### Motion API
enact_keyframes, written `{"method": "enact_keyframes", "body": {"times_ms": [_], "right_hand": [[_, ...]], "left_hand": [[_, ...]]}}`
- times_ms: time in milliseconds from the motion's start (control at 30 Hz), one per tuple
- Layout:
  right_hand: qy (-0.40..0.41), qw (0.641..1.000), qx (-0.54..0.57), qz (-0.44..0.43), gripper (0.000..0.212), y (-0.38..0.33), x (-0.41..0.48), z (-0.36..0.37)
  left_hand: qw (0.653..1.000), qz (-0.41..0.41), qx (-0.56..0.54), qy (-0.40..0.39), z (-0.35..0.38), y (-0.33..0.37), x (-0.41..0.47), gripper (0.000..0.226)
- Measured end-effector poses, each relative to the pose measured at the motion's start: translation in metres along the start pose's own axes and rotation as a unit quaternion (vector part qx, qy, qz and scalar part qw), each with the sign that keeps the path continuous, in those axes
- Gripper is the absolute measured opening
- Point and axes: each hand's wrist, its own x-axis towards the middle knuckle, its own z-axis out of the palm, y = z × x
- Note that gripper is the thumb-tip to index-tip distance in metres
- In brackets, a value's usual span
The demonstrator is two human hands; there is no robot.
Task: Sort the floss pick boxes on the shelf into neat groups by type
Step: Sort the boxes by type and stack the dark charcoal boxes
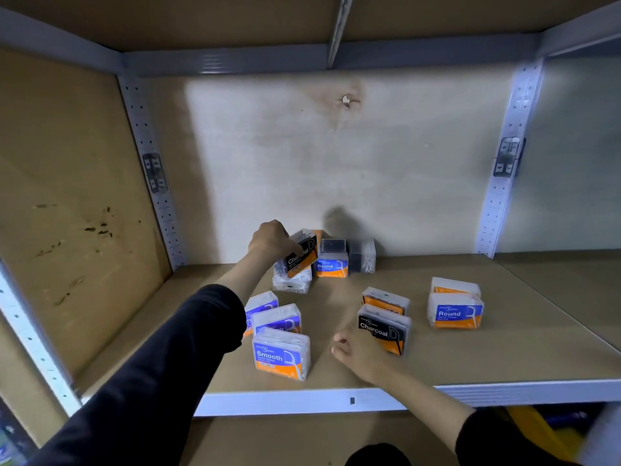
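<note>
My left hand [270,240] grips a tilted black Charcoal box [302,257] at the back of the shelf, above a clear box lying flat [291,284]. Beside it stand a blue Round box [332,268] with a dark box on top and another dark box [362,255]. At front left, three blue Smooth boxes [281,353] stand in a row. Two Charcoal boxes [384,329] stand in the middle front. Two Round boxes [456,311] stand at the right. My right hand [356,353] rests on the shelf beside the front Charcoal box, fingers loosely curled, holding nothing.
The brown shelf board [504,348] has a metal front edge [369,400]. A back wall and perforated uprights [504,156] enclose it, and an upper shelf hangs overhead. A yellow object [537,432] lies below at the right.
</note>
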Motion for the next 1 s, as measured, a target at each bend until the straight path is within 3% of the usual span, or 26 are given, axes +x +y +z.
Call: {"method": "enact_keyframes", "body": {"times_ms": [100,300,467,567,633,700,867,1000], "right_hand": [[0.004,0.998,-0.066,-0.019,0.038,0.011,-0.004,0.019],[0.001,0.996,-0.082,-0.034,0.048,0.018,-0.004,0.029],[0.002,0.993,-0.106,-0.053,0.054,0.020,-0.005,0.034],[0.021,0.992,-0.100,-0.068,0.076,0.022,-0.006,0.039],[0.075,0.991,-0.086,-0.075,0.088,0.022,-0.005,0.042],[0.099,0.988,-0.098,-0.065,0.085,0.018,-0.003,0.041],[0.019,0.995,-0.093,-0.028,0.053,0.020,-0.005,0.041],[0.009,0.996,-0.083,-0.032,0.050,0.023,-0.008,0.046]], "left_hand": [[1.000,0.010,0.003,-0.014,0.014,0.008,0.001,0.029],[0.999,0.005,-0.004,-0.034,0.046,0.019,0.002,0.047],[0.998,0.008,0.012,-0.056,0.074,0.023,0.000,0.037],[0.997,0.013,0.029,-0.073,0.093,0.026,0.000,0.030],[0.995,0.013,0.045,-0.084,0.105,0.027,-0.001,0.028],[0.995,0.008,0.051,-0.088,0.117,0.028,0.000,0.031],[0.994,-0.005,0.056,-0.092,0.136,0.028,0.002,0.042],[0.994,-0.023,0.040,-0.097,0.144,0.026,0.001,0.048]]}}
